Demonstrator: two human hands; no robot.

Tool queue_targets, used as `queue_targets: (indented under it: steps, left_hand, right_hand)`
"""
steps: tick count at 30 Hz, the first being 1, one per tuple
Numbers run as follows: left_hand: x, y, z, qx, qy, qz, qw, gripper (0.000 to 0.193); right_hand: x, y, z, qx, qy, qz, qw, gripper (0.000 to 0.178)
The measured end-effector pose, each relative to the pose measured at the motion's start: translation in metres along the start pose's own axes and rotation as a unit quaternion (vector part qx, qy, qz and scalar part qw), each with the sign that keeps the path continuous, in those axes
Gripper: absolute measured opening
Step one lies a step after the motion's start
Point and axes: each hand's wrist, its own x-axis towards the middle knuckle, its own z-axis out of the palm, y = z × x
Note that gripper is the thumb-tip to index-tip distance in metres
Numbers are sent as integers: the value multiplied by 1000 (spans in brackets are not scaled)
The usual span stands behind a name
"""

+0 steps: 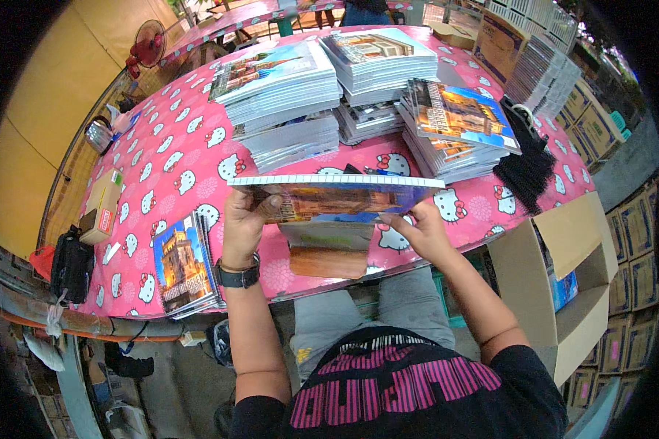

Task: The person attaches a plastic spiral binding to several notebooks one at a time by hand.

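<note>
Your left hand (pixel 249 219) is closed around the left end of a notebook (pixel 337 203), thumb pressed on its picture cover, so that end looks secure. Your right hand (pixel 419 230) meets the lower edge towards the other end, fingertips on the cover; whether it truly pinches or only steadies, I cannot tell. The notebook is raised above the near side of the counter (pixel 278 267), tilted, its pale marked edge uppermost, with a brown block (pixel 328 256) beneath. Mind that uneven hold: if the right fingertips carry little weight, the far end could sag and twist the notebook, and any loose sheets could fan out of line. Squeezing harder with the left thumb to make up for it might crease or smudge the cover. Lowering it askew onto the block could knock a corner. Watch your left forearm too: the small pile of notebooks (pixel 183 267) sits right beside your wristband (pixel 238 276), near the counter's edge, and a careless sweep could push it off. Reaching forward right, you might bump the skewed top copy (pixel 465 113) on the short stack (pixel 447 157); it overhangs, so a nudge could slide it.
</note>
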Motion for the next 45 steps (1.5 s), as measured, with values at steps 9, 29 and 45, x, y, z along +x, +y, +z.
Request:
queue_targets:
  steps: [9,29,45]
  left_hand:
    - [-6,12,-11,121,-22,-16,992,22]
    - [-23,-46,9,16,202,-12,979,52]
    - [-19,-41,17,-25,257,-69,963,19]
  right_hand:
    - [1,2,-14,-21,-65,-76,995,22]
    - [-5,153,-282,-484,100,211,844,32]
    - [7,162,-277,-487,229,195,820,17]
